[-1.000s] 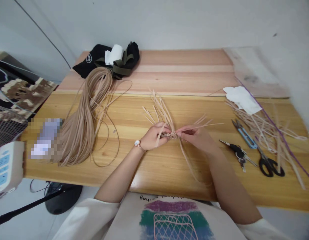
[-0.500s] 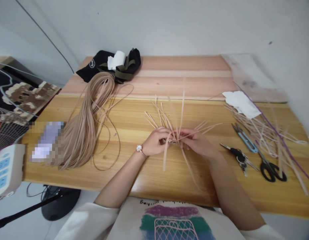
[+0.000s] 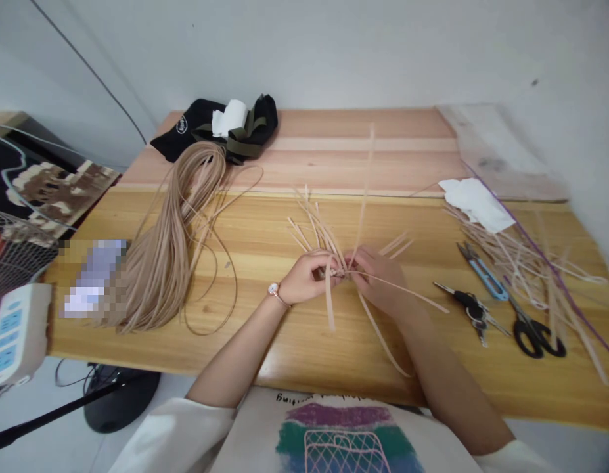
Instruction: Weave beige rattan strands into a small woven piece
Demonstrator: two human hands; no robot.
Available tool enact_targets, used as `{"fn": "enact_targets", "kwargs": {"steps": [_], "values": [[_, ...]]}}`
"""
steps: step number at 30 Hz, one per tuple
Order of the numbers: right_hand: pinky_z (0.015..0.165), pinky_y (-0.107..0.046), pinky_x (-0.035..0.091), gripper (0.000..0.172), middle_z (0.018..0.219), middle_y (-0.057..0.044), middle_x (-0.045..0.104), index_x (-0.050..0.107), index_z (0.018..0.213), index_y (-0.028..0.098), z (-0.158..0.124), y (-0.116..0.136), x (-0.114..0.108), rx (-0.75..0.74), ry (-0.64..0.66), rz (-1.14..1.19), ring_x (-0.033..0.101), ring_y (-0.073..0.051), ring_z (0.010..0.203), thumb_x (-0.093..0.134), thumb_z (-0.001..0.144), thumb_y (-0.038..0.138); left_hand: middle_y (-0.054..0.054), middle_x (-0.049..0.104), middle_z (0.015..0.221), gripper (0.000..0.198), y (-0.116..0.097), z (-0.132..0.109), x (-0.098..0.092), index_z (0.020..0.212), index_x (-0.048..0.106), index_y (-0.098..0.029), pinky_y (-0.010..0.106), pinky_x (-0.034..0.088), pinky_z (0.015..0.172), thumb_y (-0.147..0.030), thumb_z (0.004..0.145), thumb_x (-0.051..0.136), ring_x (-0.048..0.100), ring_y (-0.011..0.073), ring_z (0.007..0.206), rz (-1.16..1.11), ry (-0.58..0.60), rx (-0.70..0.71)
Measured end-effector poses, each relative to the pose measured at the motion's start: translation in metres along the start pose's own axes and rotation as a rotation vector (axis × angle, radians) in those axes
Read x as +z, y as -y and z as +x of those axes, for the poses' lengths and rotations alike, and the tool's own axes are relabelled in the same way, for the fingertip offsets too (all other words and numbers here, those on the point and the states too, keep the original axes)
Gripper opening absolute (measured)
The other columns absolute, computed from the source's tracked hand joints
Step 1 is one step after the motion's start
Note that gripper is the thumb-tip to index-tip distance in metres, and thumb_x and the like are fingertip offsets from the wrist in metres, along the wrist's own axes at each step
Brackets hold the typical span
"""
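A long wooden table (image 3: 304, 348) stands against a pale wall (image 3: 334, 52), its far part pinkish and its near part honey-yellow. Off its left edge sit a white power strip (image 3: 18, 328) with blue panels and a wire fan guard (image 3: 13, 253). Along the far side lies a black bag (image 3: 193, 125) with an olive strap (image 3: 240, 141) and a wad of white tissue (image 3: 229, 118) on top. Left of centre, a big looped hank of pale flat cane strips (image 3: 159, 279) sprawls towards the bag, just beside a pixelated object (image 3: 94, 279) that cannot be made out. Over on the right are a heap of cut strips (image 3: 511, 259), a crumpled white cloth (image 3: 474, 203), a long purple strip (image 3: 531, 246), black-handled scissors (image 3: 533, 338), blue-handled snips (image 3: 481, 279) and a bunch of keys (image 3: 474, 309). The person sits at the near edge in a white printed T-shirt (image 3: 343, 433). Mid-table, the 2 hands meet: the left hand (image 3: 311, 279), with a wristwatch (image 3: 273, 289), and the right hand (image 3: 378, 279). Their fingers (image 3: 328, 269) are curled together, clamped from 2 sides on a small woven piece (image 3: 339, 270) held above the tabletop, with long strips (image 3: 328, 295) fanning out from it in all directions.
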State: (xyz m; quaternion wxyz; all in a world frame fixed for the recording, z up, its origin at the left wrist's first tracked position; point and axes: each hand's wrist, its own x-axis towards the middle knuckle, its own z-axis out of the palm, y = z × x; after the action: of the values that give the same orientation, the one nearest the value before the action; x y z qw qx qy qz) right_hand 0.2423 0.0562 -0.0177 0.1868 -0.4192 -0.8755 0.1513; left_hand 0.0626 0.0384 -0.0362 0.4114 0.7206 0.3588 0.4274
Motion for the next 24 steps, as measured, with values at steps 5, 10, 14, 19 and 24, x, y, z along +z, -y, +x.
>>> {"fn": "enact_targets", "kwargs": {"steps": [5,10,14,19,24], "values": [[0.068,-0.030,0.040,0.017,0.086,-0.008,0.065,0.062,0.084,0.018,0.0011,0.0023,0.0020,-0.057,-0.120,-0.156,0.057,-0.021,0.080,0.045,0.085,0.017,0.003,0.060,0.074,0.008,-0.0045,-0.0021,-0.0011,0.072,0.059,-0.012,0.023,0.043,0.066,-0.019,0.071,0.061,0.054,0.0106,0.069,-0.087,-0.020,-0.140],[0.070,-0.033,0.039,0.012,0.082,-0.009,0.067,0.063,0.077,0.018,0.0040,0.0009,0.0027,-0.056,-0.123,-0.253,0.057,-0.023,0.079,0.051,0.079,0.017,0.002,0.061,0.071,0.007,-0.0041,-0.0041,0.0005,0.072,0.059,-0.011,0.021,0.042,0.063,-0.017,0.068,0.061,0.054,0.0096,0.065,-0.178,0.027,-0.224],[0.074,-0.037,0.041,0.013,0.081,-0.010,0.068,0.062,0.076,0.017,0.0047,0.0021,0.0049,0.000,-0.088,-0.026,0.059,-0.025,0.081,0.049,0.076,0.014,0.003,0.062,0.073,0.007,-0.0022,-0.0041,0.0016,0.072,0.059,-0.011,0.022,0.044,0.066,-0.015,0.068,0.062,0.056,0.0099,0.068,-0.272,0.003,-0.209],[0.060,-0.028,0.045,0.012,0.073,-0.002,0.063,0.060,0.083,0.020,0.0026,0.0048,0.0052,0.240,-0.006,0.733,0.060,-0.015,0.064,0.048,0.080,0.023,0.004,0.065,0.076,0.008,-0.0046,-0.0045,-0.0003,0.075,0.062,-0.011,0.025,0.046,0.071,-0.015,0.069,0.064,0.059,0.0116,0.073,-0.321,0.013,-0.194],[0.061,-0.026,0.047,0.020,0.072,0.002,0.061,0.056,0.087,0.020,0.0022,0.0033,0.0024,0.344,0.055,1.160,0.060,-0.012,0.062,0.063,0.074,0.034,0.005,0.065,0.074,0.009,-0.0095,-0.0040,-0.0041,0.075,0.062,-0.011,0.024,0.047,0.070,-0.017,0.070,0.066,0.060,0.0116,0.071,-0.361,0.022,-0.207]]}}
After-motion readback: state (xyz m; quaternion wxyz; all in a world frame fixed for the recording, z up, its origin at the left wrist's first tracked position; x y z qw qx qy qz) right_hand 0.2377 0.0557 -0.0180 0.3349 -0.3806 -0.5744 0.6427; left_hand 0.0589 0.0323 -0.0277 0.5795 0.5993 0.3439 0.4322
